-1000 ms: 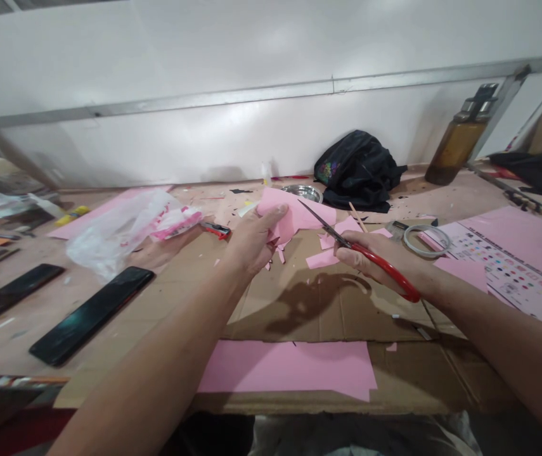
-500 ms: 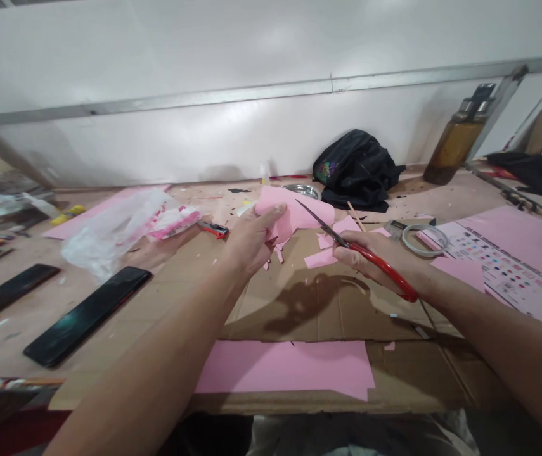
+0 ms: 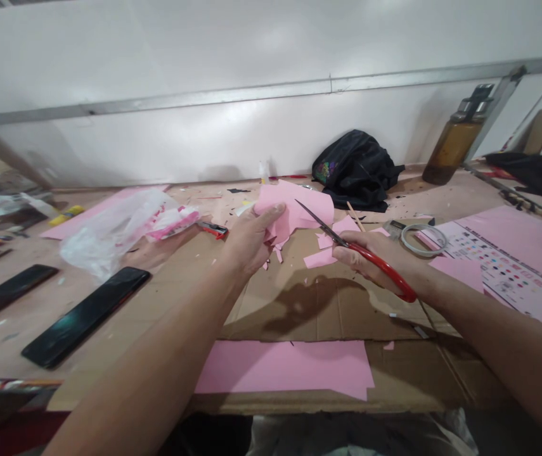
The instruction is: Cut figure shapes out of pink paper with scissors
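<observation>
Cardboard under my hands; left hand grips pink paper; right hand grasps scissors, mid-cut; blades must bite paper's edge.

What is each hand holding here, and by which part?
Left hand pinches the pink paper at its near edge; right hand holds the scissors by the red handles.

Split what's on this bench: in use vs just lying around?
In use:
- left hand gripping the pink paper piece
- right hand working the red-handled scissors

Lying around:
- two phones
- plastic bag
- black bag
- tape roll
- amber bottle
- pink sheet
</observation>
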The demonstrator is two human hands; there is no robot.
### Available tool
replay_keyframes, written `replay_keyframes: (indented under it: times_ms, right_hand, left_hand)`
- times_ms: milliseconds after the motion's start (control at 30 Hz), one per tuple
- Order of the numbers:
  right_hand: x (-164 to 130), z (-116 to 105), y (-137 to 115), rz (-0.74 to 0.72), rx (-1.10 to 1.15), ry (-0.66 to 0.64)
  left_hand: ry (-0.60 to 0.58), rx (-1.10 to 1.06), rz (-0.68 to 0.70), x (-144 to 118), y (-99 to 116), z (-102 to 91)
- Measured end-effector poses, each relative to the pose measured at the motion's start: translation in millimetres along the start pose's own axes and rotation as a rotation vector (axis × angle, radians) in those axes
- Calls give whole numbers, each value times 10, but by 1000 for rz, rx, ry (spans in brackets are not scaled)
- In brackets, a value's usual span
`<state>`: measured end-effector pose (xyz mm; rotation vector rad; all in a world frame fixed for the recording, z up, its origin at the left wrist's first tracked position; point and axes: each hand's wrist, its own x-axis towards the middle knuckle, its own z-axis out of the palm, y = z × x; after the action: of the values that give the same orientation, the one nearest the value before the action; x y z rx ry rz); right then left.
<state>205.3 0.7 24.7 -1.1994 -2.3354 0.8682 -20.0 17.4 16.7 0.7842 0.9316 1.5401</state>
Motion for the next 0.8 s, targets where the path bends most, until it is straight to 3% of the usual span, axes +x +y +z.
replay_keyframes:
  times_ms: [200, 400, 533, 800]
  right_hand:
    - [45, 43, 117, -71, -21, -2]
    - [37, 43, 70, -25, 45, 28]
    - [14, 12, 39, 10, 90, -14]
    - [-24, 23, 170, 40, 290, -165]
  left_hand:
    - [-21, 83, -2, -5, 5, -10]
    - [-170, 174, 0, 4, 9, -78]
    - [-274, 216, -21, 13, 44, -119]
    - [-277, 195, -23, 81, 106, -167]
